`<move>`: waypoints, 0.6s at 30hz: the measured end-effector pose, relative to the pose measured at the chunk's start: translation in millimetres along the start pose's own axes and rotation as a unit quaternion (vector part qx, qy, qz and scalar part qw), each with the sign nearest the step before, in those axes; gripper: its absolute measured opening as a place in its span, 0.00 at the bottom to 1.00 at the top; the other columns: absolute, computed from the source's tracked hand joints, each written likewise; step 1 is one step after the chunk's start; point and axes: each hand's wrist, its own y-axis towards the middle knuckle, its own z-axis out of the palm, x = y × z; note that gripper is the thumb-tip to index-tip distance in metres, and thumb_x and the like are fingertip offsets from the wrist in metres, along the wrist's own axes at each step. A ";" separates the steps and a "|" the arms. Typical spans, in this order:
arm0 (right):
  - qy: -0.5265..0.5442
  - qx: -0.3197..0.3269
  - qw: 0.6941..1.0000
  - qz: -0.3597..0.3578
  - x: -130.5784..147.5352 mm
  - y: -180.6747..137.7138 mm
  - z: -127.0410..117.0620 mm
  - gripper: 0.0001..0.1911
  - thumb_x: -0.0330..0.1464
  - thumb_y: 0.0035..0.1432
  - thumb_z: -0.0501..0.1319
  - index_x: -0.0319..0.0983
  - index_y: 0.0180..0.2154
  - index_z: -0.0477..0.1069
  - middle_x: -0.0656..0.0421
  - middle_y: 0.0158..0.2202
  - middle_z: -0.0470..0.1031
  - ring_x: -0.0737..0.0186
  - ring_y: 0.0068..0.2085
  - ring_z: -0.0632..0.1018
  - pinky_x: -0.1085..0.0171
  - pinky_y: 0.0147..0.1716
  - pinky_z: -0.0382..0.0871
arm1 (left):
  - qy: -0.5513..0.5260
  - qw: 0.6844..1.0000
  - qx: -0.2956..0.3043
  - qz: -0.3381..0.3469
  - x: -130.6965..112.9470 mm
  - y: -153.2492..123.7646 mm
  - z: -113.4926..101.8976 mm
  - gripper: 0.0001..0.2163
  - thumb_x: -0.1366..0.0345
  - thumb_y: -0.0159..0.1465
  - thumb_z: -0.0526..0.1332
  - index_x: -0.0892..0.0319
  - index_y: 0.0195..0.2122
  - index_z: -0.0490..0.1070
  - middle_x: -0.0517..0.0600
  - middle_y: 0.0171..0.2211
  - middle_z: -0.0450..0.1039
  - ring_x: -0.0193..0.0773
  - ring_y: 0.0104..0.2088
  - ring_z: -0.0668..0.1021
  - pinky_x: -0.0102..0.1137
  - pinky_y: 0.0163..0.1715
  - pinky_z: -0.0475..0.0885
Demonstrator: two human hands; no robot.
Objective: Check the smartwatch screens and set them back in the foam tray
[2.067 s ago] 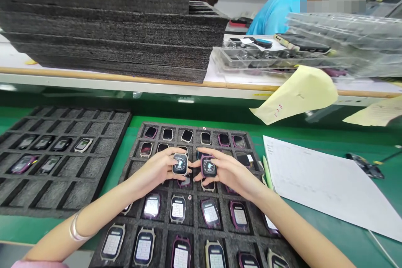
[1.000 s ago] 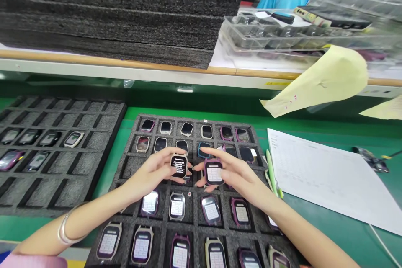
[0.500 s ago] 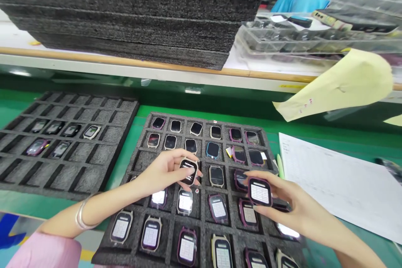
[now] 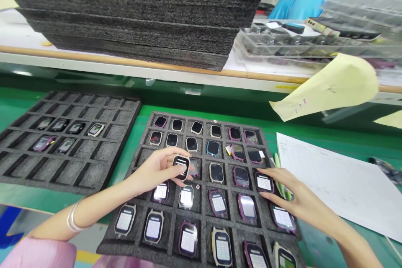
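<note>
1. Head view: my left hand [image 4: 157, 171] is up over the foam tray [image 4: 142, 155] on the green bench, near the middle of its 3rd row from the far edge. Its grip is pressed together on a cream-cased watch [image 4: 181, 165], thumb below and fingers along the top.
2. That watch sits at 3 o'clock from my left palm. Its long axis runs roughly 12 to 6, and its face is turned up toward me.
3. Its screen is dark with a few lines of white text. Most watches in the near rows show lit white grids.
4. My right hand [image 4: 292, 199] is low at the tray's 3 o'clock edge. Thumb and forefinger pinch a purple-cased watch [image 4: 264, 182] that lies at 10 o'clock from my palm, down in the outermost pocket. I cannot tell whether it is fully seated.
5. A bare pocket shows at 10 o'clock from my left hand, so that hand is the nearer.
6. A second tray [image 4: 103, 150] lies at 9 o'clock and a paper sheet [image 4: 333, 180] at 3 o'clock.
</note>
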 end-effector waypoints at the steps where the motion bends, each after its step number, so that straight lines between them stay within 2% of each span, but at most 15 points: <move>1: 0.002 -0.003 1.000 -0.004 -1.3 0.8 -0.2 0.24 0.44 0.62 0.62 0.40 0.55 0.70 0.46 0.53 0.72 0.43 0.53 0.75 0.46 0.54 0.70 | 0.002 1.000 -0.007 0.000 0.2 -0.8 -1.6 0.15 0.65 0.61 0.67 0.62 0.47 0.68 0.56 0.40 0.78 0.40 0.37 0.82 0.32 0.33 0.80; 4: -0.002 -0.012 1.000 -0.019 -5.2 1.9 -0.7 0.24 0.44 0.61 0.63 0.42 0.55 0.70 0.48 0.53 0.73 0.43 0.52 0.76 0.47 0.52 0.72 | 0.010 1.000 -0.015 0.005 1.4 -1.7 -5.7 0.14 0.65 0.61 0.66 0.62 0.47 0.69 0.55 0.39 0.78 0.40 0.36 0.82 0.30 0.31 0.79; 7: -0.017 -0.028 0.998 -0.049 -5.3 2.0 -1.8 0.24 0.44 0.63 0.62 0.43 0.57 0.68 0.48 0.56 0.70 0.42 0.55 0.73 0.45 0.54 0.70 | 0.028 0.999 -0.012 0.016 4.1 -2.6 -9.7 0.14 0.65 0.62 0.65 0.61 0.47 0.68 0.56 0.43 0.76 0.42 0.39 0.82 0.32 0.34 0.80; 11: -0.042 -0.036 0.994 -0.092 7.2 5.9 -2.8 0.16 0.41 0.67 0.57 0.43 0.52 0.71 0.50 0.52 0.73 0.44 0.53 0.73 0.45 0.52 0.69 | 0.148 0.988 -0.011 0.050 11.6 -7.1 -19.3 0.25 0.70 0.58 0.67 0.55 0.55 0.62 0.52 0.47 0.71 0.43 0.46 0.79 0.37 0.45 0.78; 14: -0.068 -0.026 0.991 -0.115 23.3 15.0 4.4 0.16 0.40 0.70 0.53 0.39 0.49 0.73 0.48 0.46 0.74 0.45 0.48 0.75 0.48 0.47 0.72 | 0.304 0.947 -0.055 0.084 16.2 -11.9 -34.3 0.25 0.70 0.61 0.62 0.51 0.59 0.59 0.52 0.50 0.67 0.41 0.45 0.78 0.37 0.43 0.78; 16: -0.105 -0.041 0.987 -0.113 34.7 23.3 14.3 0.21 0.41 0.71 0.50 0.34 0.47 0.73 0.46 0.43 0.74 0.45 0.44 0.76 0.47 0.43 0.73 | 0.408 0.904 -0.079 0.101 16.8 -15.1 -48.8 0.21 0.69 0.63 0.60 0.51 0.57 0.62 0.52 0.51 0.66 0.42 0.43 0.77 0.37 0.40 0.78; 18: -0.141 -0.059 0.984 -0.091 44.9 31.3 25.9 0.25 0.43 0.72 0.46 0.31 0.45 0.74 0.45 0.39 0.72 0.45 0.39 0.76 0.47 0.40 0.74 | 0.502 0.854 -0.087 0.104 16.0 -18.9 -66.0 0.19 0.68 0.63 0.59 0.54 0.55 0.63 0.53 0.50 0.67 0.43 0.42 0.76 0.39 0.41 0.77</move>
